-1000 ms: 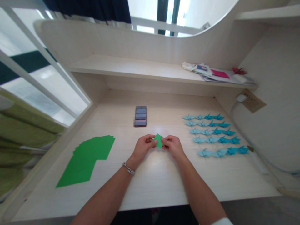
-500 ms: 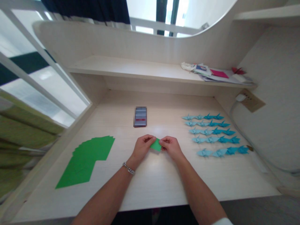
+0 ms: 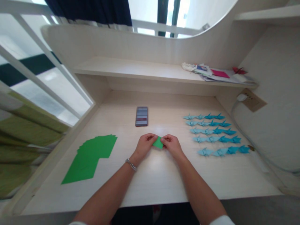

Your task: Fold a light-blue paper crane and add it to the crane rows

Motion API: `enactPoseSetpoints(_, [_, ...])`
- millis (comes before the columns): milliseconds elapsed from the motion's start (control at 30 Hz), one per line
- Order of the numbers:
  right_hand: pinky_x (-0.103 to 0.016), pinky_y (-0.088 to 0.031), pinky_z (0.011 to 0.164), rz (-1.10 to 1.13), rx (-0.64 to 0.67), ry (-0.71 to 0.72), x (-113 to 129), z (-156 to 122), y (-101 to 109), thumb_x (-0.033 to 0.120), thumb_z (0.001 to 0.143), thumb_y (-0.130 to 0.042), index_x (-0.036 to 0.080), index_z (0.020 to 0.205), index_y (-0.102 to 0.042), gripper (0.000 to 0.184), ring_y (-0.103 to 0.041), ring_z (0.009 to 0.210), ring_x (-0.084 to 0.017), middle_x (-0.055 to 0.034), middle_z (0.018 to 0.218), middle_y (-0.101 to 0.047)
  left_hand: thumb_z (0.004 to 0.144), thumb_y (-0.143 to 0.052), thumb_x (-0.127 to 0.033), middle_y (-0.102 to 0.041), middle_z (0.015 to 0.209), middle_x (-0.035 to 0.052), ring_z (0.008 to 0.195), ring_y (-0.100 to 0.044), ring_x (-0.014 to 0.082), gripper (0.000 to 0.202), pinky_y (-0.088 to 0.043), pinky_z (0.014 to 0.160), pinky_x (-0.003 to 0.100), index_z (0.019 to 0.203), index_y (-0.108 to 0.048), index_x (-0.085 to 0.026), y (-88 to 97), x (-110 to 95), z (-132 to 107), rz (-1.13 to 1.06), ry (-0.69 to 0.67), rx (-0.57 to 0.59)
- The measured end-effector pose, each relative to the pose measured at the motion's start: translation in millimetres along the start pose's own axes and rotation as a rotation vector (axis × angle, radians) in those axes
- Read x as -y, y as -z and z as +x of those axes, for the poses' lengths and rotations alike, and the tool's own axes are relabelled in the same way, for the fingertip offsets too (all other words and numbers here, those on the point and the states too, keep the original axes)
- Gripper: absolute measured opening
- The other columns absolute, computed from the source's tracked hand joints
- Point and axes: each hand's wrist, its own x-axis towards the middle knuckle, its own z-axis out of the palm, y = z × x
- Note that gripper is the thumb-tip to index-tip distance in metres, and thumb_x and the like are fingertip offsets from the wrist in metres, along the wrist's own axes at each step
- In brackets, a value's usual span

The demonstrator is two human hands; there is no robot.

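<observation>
A small folded piece of green paper is held just above the desk, between my two hands. My left hand pinches its left corner with thumb and fingers, and a chain bracelet circles that wrist. On the opposite edge, my right hand grips the paper the same way. To the left lies a fanned stack of flat green paper sheets. Rows of blue folded paper cranes, from pale to deeper blue, stand on the right side of the desk.
Beyond my hands lies a phone with a blurred screen. Papers and a pink card rest on the shelf at the back. A white cable runs from the wall socket down the right side. Bars and a green curtain border the left.
The view has shifted slightly, so everything sits a little further right. Both hands keep their hold on the green paper, which is tilted a little differently.
</observation>
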Motion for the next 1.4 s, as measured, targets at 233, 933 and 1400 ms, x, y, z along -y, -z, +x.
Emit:
enactPoseSetpoints(233, [-0.023,-0.045,0.045,-0.103,0.069,-0.047,8.9,9.5,2.8,0.035,0.061,-0.072,0.016,0.07,-0.059,0.024,-0.054,0.044,-0.011,0.0023,0.052,-0.06,0.069,-0.067,-0.039,-0.064,0.068,0.0033,0.06,-0.057,0.0133,0.029,-0.046,0.056,0.024,0.077,-0.067,-0.011,1.3,3.2,8.4,-0.037,0.038,0.006])
enactPoseSetpoints(933, [-0.024,-0.049,0.048,-0.033,0.029,0.019,4.1,-5.8,2.1,0.033,0.057,-0.076,0.013,0.072,-0.067,0.027,-0.06,0.05,-0.014,-0.0021,0.059,-0.067,0.065,-0.073,-0.027,-0.067,0.069,0.0044,0.061,-0.059,0.0127,0.022,-0.045,0.058,0.023,0.079,-0.066,-0.011,12.8,-8.6,4.8,0.016,0.028,0.175])
enactPoseSetpoints(1400, [-0.026,-0.049,0.049,0.0,-0.001,-0.009,12.3,-12.2,-1.9,0.032,0.053,-0.078,0.014,0.07,-0.069,0.027,-0.061,0.052,-0.015,-0.0036,0.062,-0.068,0.064,-0.072,-0.022,-0.065,0.067,0.0026,0.056,-0.057,0.0113,0.019,-0.045,0.055,0.023,0.08,-0.067,-0.012,19.3,-16.5,3.2,0.021,0.061,0.215])
